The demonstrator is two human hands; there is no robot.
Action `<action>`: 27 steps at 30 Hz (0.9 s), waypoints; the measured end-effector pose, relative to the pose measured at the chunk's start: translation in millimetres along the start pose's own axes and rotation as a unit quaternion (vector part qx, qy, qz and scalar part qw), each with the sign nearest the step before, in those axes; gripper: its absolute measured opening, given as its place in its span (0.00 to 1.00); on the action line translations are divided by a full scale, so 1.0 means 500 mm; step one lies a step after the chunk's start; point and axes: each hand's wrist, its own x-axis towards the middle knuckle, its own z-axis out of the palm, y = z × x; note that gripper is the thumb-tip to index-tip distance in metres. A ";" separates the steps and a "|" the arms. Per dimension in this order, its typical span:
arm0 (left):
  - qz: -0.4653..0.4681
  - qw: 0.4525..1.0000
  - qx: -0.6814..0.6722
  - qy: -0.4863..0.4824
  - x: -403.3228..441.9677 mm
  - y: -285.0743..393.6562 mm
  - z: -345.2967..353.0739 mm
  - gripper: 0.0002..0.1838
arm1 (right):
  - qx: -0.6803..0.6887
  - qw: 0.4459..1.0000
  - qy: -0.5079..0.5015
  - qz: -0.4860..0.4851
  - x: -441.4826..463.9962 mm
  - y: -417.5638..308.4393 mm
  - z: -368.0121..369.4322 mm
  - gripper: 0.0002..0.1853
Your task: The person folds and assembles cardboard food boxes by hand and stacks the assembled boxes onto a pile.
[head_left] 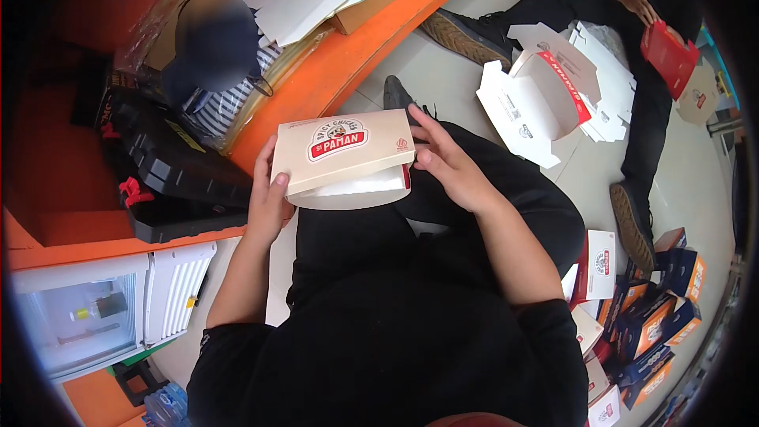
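Note:
A cream cardboard takeaway food box (340,146) with a "Spicy Chicken Si Paman" logo is between my two hands above my lap. Its lid lies over the top, and a gap along the near side shows the white inside and a curved front flap. My left hand (267,198) grips the left end, with the thumb on the near corner. At the right end, my right hand (455,170) holds the side with its fingers and thumb near the red inner edge. Part of each hand's fingers is hidden behind the box.
Unfolded box blanks (538,95) lie on the tiled floor by another person's legs; that person's hand (642,9) is at a red box (670,59). Folded boxes (648,316) pile up at lower right. A black tool case (178,158) sits on the orange shelf at left.

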 end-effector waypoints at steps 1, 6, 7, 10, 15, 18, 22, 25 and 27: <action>-0.004 1.000 0.019 -0.001 -0.001 0.000 -0.006 0.35 | 0.003 1.000 0.005 0.006 -0.001 -0.002 0.001 0.29; -0.002 0.998 0.061 -0.003 -0.005 -0.009 -0.018 0.34 | -0.023 1.000 -0.015 -0.013 -0.001 0.006 -0.001 0.28; 0.001 0.998 0.069 -0.001 -0.003 -0.016 -0.022 0.34 | -0.027 0.999 -0.015 -0.018 -0.001 0.007 0.000 0.28; 0.009 0.996 0.093 -0.001 0.000 -0.015 -0.015 0.35 | -0.093 0.995 0.000 -0.036 0.000 0.009 -0.004 0.27; 0.035 0.993 0.109 -0.025 0.002 -0.024 -0.017 0.42 | -0.107 0.993 -0.003 -0.039 0.002 0.018 -0.019 0.29; 0.028 0.995 0.099 -0.019 0.005 -0.024 -0.019 0.43 | -0.095 0.995 0.006 0.004 0.007 0.023 -0.004 0.31; -0.008 0.999 0.034 -0.015 0.010 -0.035 -0.035 0.44 | -0.219 0.975 -0.021 -0.018 0.015 0.047 0.003 0.33; -0.005 0.999 0.013 -0.044 0.013 -0.010 -0.032 0.45 | -0.094 0.996 -0.001 0.009 0.007 0.045 0.021 0.41; 0.005 0.997 0.038 -0.062 0.009 0.013 -0.031 0.45 | -0.058 0.998 0.011 0.014 0.014 0.055 0.027 0.47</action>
